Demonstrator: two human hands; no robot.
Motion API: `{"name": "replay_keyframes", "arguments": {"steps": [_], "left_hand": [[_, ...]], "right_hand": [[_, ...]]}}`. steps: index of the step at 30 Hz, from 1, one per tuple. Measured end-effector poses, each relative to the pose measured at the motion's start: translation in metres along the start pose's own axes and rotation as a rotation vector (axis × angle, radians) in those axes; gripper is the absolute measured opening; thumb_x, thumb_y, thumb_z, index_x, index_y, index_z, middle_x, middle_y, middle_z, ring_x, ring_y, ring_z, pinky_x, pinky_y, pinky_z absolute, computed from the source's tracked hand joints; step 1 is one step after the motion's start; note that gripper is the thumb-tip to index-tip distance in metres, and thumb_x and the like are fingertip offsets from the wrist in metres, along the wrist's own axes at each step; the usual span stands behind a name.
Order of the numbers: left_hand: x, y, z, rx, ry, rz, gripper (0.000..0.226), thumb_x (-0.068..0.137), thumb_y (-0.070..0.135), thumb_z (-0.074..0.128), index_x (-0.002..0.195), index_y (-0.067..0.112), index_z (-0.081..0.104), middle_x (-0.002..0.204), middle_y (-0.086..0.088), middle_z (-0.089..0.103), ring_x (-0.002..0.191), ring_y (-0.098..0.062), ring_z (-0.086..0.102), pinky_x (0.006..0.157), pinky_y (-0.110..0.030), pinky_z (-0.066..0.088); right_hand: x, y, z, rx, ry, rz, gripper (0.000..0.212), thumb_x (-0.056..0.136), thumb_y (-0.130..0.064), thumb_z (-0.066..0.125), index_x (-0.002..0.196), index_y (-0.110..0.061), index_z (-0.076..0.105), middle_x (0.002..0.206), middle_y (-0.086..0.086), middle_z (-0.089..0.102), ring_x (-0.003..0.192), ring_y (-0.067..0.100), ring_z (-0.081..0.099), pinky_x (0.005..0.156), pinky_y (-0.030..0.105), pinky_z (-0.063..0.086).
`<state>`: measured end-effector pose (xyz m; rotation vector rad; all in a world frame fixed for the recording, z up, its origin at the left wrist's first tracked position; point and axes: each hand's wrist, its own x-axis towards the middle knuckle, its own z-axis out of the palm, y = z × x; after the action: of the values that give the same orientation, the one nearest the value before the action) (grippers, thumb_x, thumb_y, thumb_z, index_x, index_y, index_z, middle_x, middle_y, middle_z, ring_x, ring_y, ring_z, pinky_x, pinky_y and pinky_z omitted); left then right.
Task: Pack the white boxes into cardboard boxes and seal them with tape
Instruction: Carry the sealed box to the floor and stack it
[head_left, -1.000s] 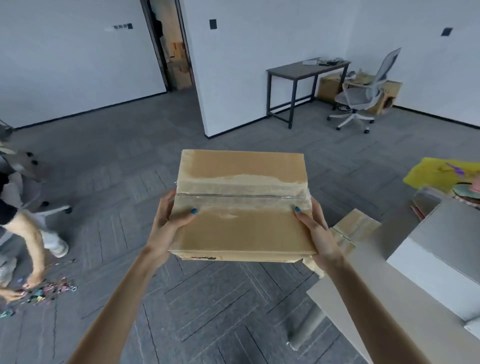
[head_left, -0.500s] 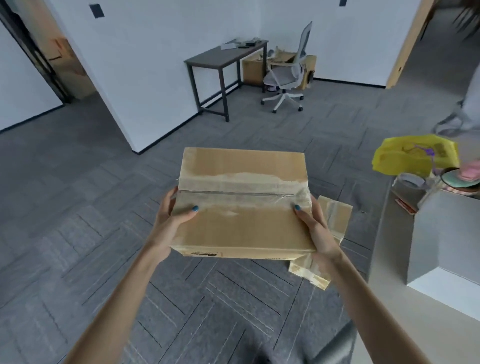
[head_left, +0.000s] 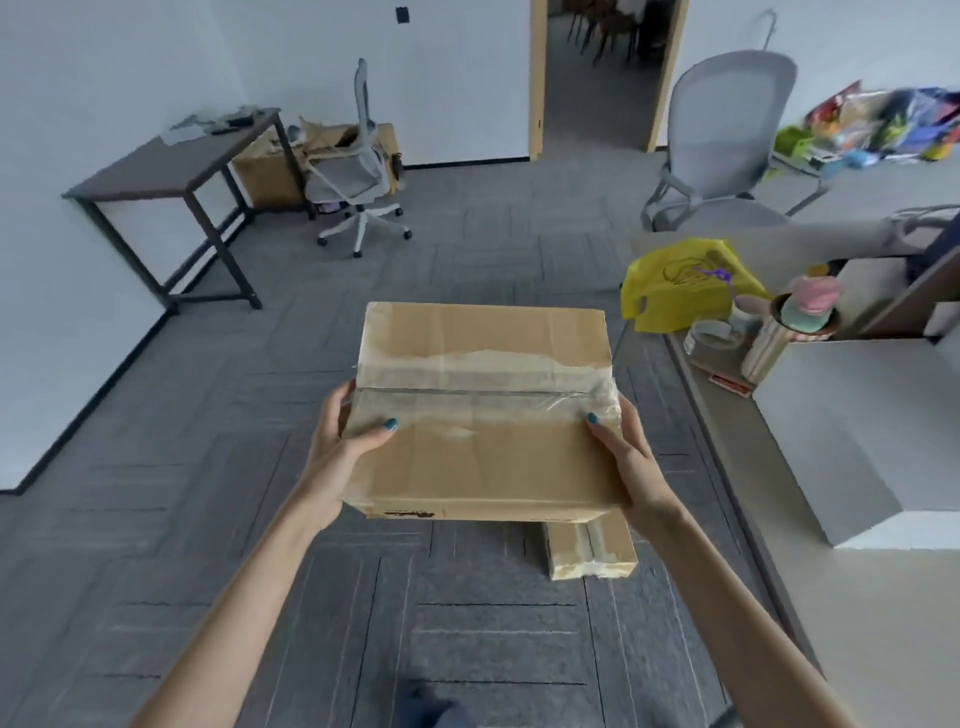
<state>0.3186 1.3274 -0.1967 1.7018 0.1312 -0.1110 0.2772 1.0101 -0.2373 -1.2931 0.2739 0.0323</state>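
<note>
The cardboard box (head_left: 485, 410) is flat and closed, its two top flaps meeting in a seam across the middle. Clear tape (head_left: 483, 382) runs along that seam and wrinkles over both ends; a pale torn strip of the cardboard's surface shows beside it on the far flap. The box is held level in the air above the grey carpet, between the two hands.

The left hand (head_left: 340, 447) clasps the box's left end, thumb laid flat on the top panel and fingers curled out of sight under the side. The right hand (head_left: 626, 457) grips the right end the same way, thumb on top near the tape's end. Both hands are spread only as wide as the box's thickness.

Below the right hand, partly hidden under the held box, a second taped cardboard box (head_left: 592, 551) lies on the floor. To the right of the right hand a white box (head_left: 852, 436) sits on a grey table (head_left: 883, 623), and beyond it a tape roll (head_left: 714, 335) and a yellow bag (head_left: 680, 286).

Compared with half a second ago, the grip is unchanged, but the view has swung right: the dark desk (head_left: 171, 166) now stands far left, a doorway and a nearer chair (head_left: 727, 140) have come into sight, and the floor box sits more directly beneath the held one.
</note>
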Motion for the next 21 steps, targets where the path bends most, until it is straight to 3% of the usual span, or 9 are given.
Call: {"name": "replay_keyframes", "arguments": {"steps": [5, 10, 13, 16, 21], "left_hand": [[0.098, 0.005, -0.016, 0.047, -0.216, 0.019, 0.076, 0.079, 0.015, 0.079, 0.143, 0.033, 0.040, 0.132, 0.014, 0.056, 0.109, 0.006, 0.056, 0.093, -0.025, 0.041], [0.177, 0.006, -0.003, 0.097, -0.402, 0.008, 0.074, 0.081, 0.015, 0.077, 0.143, 0.032, 0.040, 0.136, 0.011, 0.055, 0.118, -0.004, 0.055, 0.105, -0.036, 0.040], [0.228, 0.009, 0.024, 0.127, -0.532, -0.001, 0.068, 0.081, 0.015, 0.077, 0.136, 0.037, 0.043, 0.126, 0.014, 0.060, 0.112, -0.003, 0.059, 0.100, -0.035, 0.045], [0.265, 0.011, 0.049, 0.155, -0.611, 0.011, 0.070, 0.080, 0.019, 0.080, 0.136, 0.039, 0.042, 0.128, 0.012, 0.060, 0.116, -0.007, 0.058, 0.101, -0.037, 0.044], [0.339, 0.006, 0.108, 0.228, -0.771, 0.026, 0.066, 0.083, 0.019, 0.076, 0.135, 0.039, 0.041, 0.128, 0.014, 0.058, 0.114, -0.001, 0.055, 0.096, -0.032, 0.043]], "right_hand": [[0.026, 0.017, 0.037, 0.040, 0.223, -0.002, 0.040, 0.097, -0.026, 0.056, 0.131, -0.046, 0.049, 0.122, -0.007, 0.065, 0.105, 0.013, 0.062, 0.083, 0.032, 0.053], [0.049, 0.029, 0.051, 0.070, 0.415, 0.016, 0.043, 0.097, -0.029, 0.058, 0.132, -0.050, 0.047, 0.115, -0.016, 0.067, 0.107, 0.014, 0.061, 0.091, 0.038, 0.051], [0.070, 0.039, 0.050, 0.106, 0.540, 0.015, 0.044, 0.095, -0.033, 0.060, 0.132, -0.052, 0.045, 0.117, -0.016, 0.066, 0.107, 0.015, 0.060, 0.092, 0.041, 0.050], [0.085, 0.043, 0.049, 0.147, 0.616, 0.002, 0.046, 0.096, -0.031, 0.058, 0.136, -0.048, 0.043, 0.118, -0.015, 0.063, 0.102, 0.011, 0.061, 0.086, 0.035, 0.052], [0.130, 0.056, 0.036, 0.187, 0.785, -0.041, 0.057, 0.085, -0.036, 0.063, 0.137, -0.044, 0.042, 0.130, -0.012, 0.056, 0.113, 0.011, 0.056, 0.095, 0.035, 0.048]]}}
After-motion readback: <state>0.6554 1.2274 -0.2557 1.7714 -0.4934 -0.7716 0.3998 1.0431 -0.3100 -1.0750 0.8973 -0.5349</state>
